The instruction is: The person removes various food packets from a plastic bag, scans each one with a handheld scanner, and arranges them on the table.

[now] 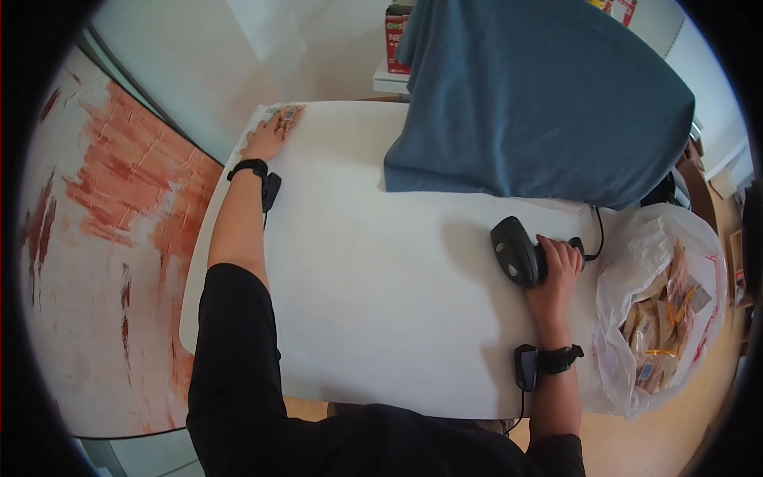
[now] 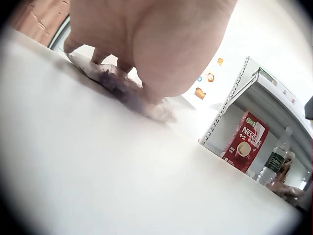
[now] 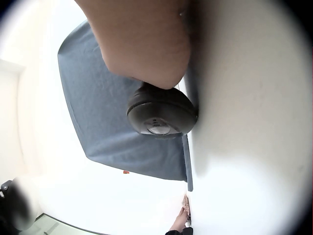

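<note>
At the far left corner of the table, my left hand (image 1: 265, 141) reaches over a small plastic packet (image 1: 293, 116) with pinkish-brown and white print. From the left wrist, the packet (image 2: 116, 87) lies low on the white surface, with fingertips along one side and the thumb on its near end. My right hand (image 1: 556, 274) grips a black handheld barcode scanner (image 1: 515, 253) by its handle, on the right side of the table. The scanner head (image 3: 161, 115) points leftward over the white top, and its cable runs back behind the hand.
Blue-grey cloth (image 1: 540, 103) drapes a bulky thing at the back right. A white plastic bag (image 1: 628, 238) of several packets stands beside the table's right edge. Behind are a red Nescafe box (image 2: 244, 142) and a bottle (image 2: 275, 159). A red-streaked painted panel (image 1: 119, 238) stands left.
</note>
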A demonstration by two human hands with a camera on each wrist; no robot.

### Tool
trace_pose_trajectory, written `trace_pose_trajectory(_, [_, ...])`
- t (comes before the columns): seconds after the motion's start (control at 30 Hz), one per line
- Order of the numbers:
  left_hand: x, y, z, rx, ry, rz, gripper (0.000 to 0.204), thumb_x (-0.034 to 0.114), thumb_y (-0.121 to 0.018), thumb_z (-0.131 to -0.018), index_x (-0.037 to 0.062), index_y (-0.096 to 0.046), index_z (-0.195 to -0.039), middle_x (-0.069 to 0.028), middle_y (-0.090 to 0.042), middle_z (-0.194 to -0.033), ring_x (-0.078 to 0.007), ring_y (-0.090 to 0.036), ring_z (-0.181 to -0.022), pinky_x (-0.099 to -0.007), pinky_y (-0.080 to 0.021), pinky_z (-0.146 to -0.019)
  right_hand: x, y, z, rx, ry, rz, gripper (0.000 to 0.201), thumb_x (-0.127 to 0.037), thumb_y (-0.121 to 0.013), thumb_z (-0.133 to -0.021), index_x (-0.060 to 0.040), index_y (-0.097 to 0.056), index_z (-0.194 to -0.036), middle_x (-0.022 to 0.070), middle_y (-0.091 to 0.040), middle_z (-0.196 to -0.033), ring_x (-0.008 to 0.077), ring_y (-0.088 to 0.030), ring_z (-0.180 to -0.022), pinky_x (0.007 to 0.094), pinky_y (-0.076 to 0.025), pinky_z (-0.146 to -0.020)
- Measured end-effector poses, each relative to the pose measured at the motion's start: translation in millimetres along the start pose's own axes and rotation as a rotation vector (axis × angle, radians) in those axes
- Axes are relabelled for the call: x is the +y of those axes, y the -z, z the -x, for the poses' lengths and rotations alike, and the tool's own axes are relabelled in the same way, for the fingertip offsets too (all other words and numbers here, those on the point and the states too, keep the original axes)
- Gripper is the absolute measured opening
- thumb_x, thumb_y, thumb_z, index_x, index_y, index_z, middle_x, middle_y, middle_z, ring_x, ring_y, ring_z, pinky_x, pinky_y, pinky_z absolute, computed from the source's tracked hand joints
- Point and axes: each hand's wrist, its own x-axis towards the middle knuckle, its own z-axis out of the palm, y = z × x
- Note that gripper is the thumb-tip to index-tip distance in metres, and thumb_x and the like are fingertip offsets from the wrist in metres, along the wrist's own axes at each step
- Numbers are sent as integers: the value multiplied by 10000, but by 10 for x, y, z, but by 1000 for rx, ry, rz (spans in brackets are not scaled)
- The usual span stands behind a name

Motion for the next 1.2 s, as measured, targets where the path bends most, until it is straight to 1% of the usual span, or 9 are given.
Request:
trace_pose_trajectory(0.2, [71,-40,14,134,71,-41,535,477,-401,-892,339,-285,-1396,-137,-220,-1470,-427,-233,-1317,-696,-233,-942,-2,4,6,19,-9,-29,451,31,-563,-631,-61,-591,-1071,78,-585,-984,282,-492,-1036,461,-277,-1006])
trace_pose_trajectory(0.3, [348,-8,239,316,-207,251,493,354,-461,-911,219,-368,-1376,-151,-322,-1426,-358,-322,-1294,-575,-304,-987,10,-7,26,42,1,-44,461,39,-557,-620,-63,-594,-1068,76,-588,-982,281,-496,-1030,457,-283,-1003])
trace_pose_trajectory(0.33, [477,-19,390,377,-490,570,406,200,-502,-912,59,-472,-1292,-134,-499,-1296,-271,-472,-1185,-394,-389,-964,21,-17,29,55,5,-49,462,41,-556,-617,-63,-596,-1066,76,-589,-983,281,-497,-1027,455,-285,-1001])
trace_pose_trajectory(0.5, [1482,336,2293,-254,-407,1187,304,148,-519,-905,6,-583,-1166,-85,-653,-993,-135,-613,-810,-258,-467,-790,43,-15,54,87,13,-66,464,25,-561,-613,-63,-603,-1066,85,-597,-995,279,-503,-1024,451,-291,-993])
trace_pose_trajectory(0.63, [1935,346,3133,-504,-264,1210,268,167,-504,-915,18,-610,-1111,-89,-655,-985,-130,-615,-796,-244,-470,-727,54,-25,75,69,26,-51,510,41,-555,-620,-70,-580,-1117,82,-594,-1043,283,-493,-1067,452,-275,-1013])
trace_pose_trajectory(0.83, [2316,21,3564,-644,-187,1555,286,129,-502,-914,-15,-546,-1157,-123,-623,-1029,-165,-609,-863,-253,-488,-768,-27,283,326,-70,-38,213,578,30,-490,-725,-84,-433,-1289,144,-436,-1314,311,-379,-1240,512,-287,-1022])
trace_pose_trajectory(1.07, [2288,-155,3556,-696,-183,1621,296,104,-495,-909,-26,-522,-1174,-133,-601,-1061,-175,-600,-891,-265,-493,-809,881,1525,496,303,30,267,339,53,-496,-638,-17,-649,-932,166,-644,-933,342,-586,-893,413,-457,-819])
trace_pose_trajectory(1.13, [2297,-165,3541,-703,-204,1589,297,100,-494,-908,-24,-521,-1177,-133,-598,-1068,-173,-599,-893,-262,-493,-805,1255,1876,469,102,-315,500,346,-33,-550,-696,-19,-632,-1032,211,-591,-1103,332,-576,-991,404,-440,-891])
trace_pose_trajectory(1.2, [2294,-175,3544,-703,-241,1549,297,98,-495,-907,-21,-521,-1178,-132,-597,-1070,-170,-599,-889,-259,-493,-804,1571,1924,565,206,-398,854,377,-65,-560,-732,-19,-598,-1104,205,-508,-1231,320,-548,-1068,399,-435,-914])
